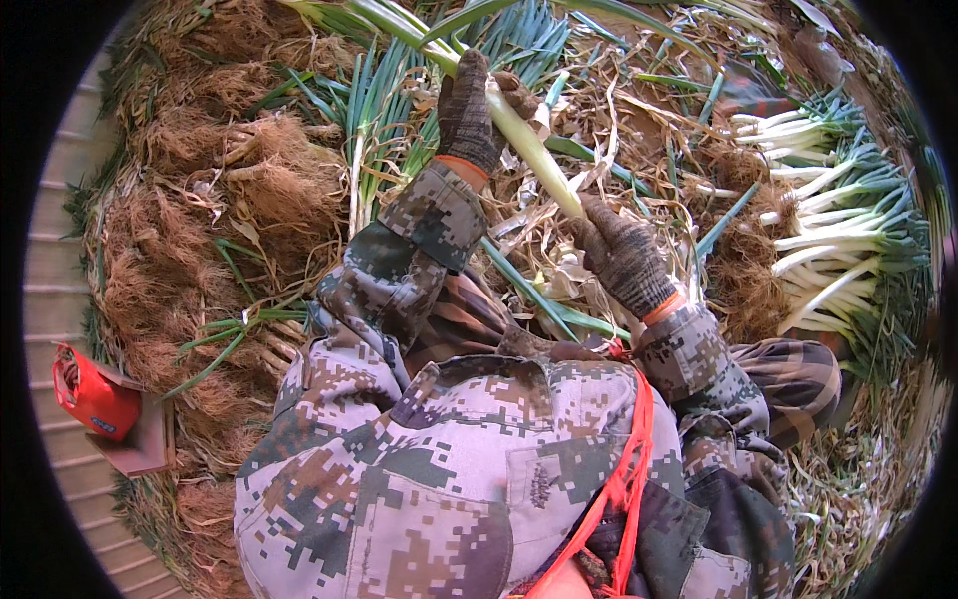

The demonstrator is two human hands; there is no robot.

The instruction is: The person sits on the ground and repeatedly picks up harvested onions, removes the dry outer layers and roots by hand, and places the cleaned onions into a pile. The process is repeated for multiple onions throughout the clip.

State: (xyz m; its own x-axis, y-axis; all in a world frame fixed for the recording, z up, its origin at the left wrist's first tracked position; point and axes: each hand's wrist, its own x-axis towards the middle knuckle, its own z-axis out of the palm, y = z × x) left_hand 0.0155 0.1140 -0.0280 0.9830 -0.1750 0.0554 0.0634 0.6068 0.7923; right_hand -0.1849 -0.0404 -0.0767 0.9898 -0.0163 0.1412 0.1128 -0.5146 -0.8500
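Observation:
Both hands wear dark knitted work gloves with orange cuffs. My left hand (471, 108) is closed around the upper shank of a large green onion (531, 146), where its green leaves begin. At the lower, root end of the same stalk, my right hand (621, 251) grips it with the fingers. The stalk runs slantwise between the hands, its leaves reaching past the top edge of the view. Under it lie dry peeled skins and leaf scraps (554, 254).
Untrimmed onions with bushy brown roots (284, 165) are heaped at left. White-stemmed onions (831, 239) lie in a row at right. A red bag (97, 397) rests on a board at far left. Loose green leaves (535, 292) lie before my lap, and red string hangs over my jacket.

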